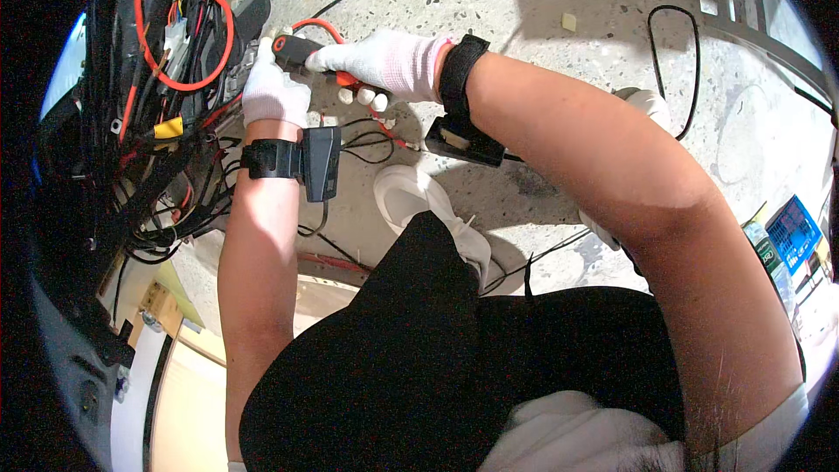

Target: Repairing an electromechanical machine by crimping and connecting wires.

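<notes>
My right hand (376, 65), in a white knit glove, is wrapped round a black-and-orange hand tool (295, 49). The tool's rounded end with an orange ring points left; its exact kind does not show. My left hand (276, 92), gloved the same way, is closed right beside that end, against the bundle of wires. What its fingers hold is hidden. An orange cable (320, 24) arches just behind the tool. To the left, a dense wiring harness (166, 157) of black, red and orange cables hangs, with a looped orange cable (231, 31) on top and a yellow connector (169, 128).
Beneath is a speckled floor (594, 61) crossed by thin black cables (696, 61). My white shoe (411, 192) stands below my hands. Strapped to my wrists are black boxes (321, 164) with leads. A metal frame (769, 44) and a blue package (793, 232) lie at the right.
</notes>
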Tool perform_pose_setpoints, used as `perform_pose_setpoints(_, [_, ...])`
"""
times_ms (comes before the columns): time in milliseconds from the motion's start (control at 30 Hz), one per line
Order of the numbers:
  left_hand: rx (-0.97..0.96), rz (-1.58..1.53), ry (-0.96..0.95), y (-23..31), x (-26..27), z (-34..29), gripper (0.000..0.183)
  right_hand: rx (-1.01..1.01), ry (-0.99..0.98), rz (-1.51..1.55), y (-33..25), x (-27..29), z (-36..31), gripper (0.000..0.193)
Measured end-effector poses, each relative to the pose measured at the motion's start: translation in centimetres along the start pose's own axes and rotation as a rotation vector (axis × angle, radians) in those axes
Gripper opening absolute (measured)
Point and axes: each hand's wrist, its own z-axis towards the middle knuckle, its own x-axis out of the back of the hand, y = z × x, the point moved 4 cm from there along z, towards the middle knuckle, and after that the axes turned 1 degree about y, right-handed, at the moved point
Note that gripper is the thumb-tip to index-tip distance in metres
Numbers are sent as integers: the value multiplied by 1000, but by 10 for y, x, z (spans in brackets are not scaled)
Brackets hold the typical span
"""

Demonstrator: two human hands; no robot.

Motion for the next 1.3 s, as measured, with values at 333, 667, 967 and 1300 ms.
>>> perform_pose_setpoints(333, [-33, 94, 370, -1, 2, -5, 36, -120, -229, 397, 5, -6, 2, 34])
perform_pose_setpoints(667, [-141, 224, 354, 6, -4, -14, 32, -198, -547, 532, 9, -1, 10, 45])
perform_pose_setpoints(967, [-138, 70, 349, 5, -9, -14, 27, -168, -415, 480, 0, 10, 8, 43])
perform_pose_setpoints(1300, [-171, 116, 224, -1, -3, -7, 35, 191, 94, -324, -6, 18, 18, 44])
